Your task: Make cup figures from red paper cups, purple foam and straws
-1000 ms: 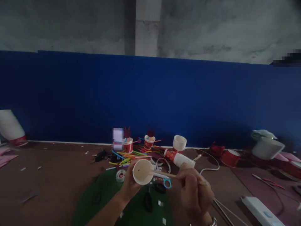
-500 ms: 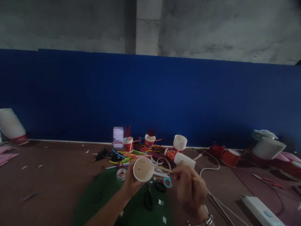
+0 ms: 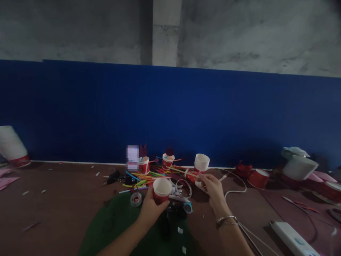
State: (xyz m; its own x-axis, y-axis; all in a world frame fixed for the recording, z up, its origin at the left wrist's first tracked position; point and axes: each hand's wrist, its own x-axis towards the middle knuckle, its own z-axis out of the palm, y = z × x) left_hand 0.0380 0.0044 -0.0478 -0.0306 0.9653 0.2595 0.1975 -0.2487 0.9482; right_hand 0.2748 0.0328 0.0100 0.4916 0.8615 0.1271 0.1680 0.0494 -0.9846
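Observation:
My left hand (image 3: 152, 209) is wrapped round the side of a red and white paper cup (image 3: 161, 193), held upright over the green mat (image 3: 106, 220). To the right, my right hand (image 3: 211, 188) pinches a thin wooden stick (image 3: 183, 170), which points left and away from me. That hand partly covers a lying stack of paper cups (image 3: 190, 174). Behind the held cup lie many coloured straw-like strips (image 3: 149, 176). A roll of tape (image 3: 136, 200) sits left of it, and blue-handled scissors (image 3: 188, 207) are to its right.
Two decorated paper cups (image 3: 144, 165) and a white-topped cup (image 3: 201, 162) stand along the blue partition (image 3: 170, 106). A phone-like blurred panel (image 3: 132, 158) leans there. A white cable (image 3: 243, 185) and power strip (image 3: 293, 238) lie right. Tall stacked cups (image 3: 12, 145) stand far left.
The cup in my left hand has turned from facing me to upright. My right hand has moved forward with the stick, whose tip is now away from the cup's mouth.

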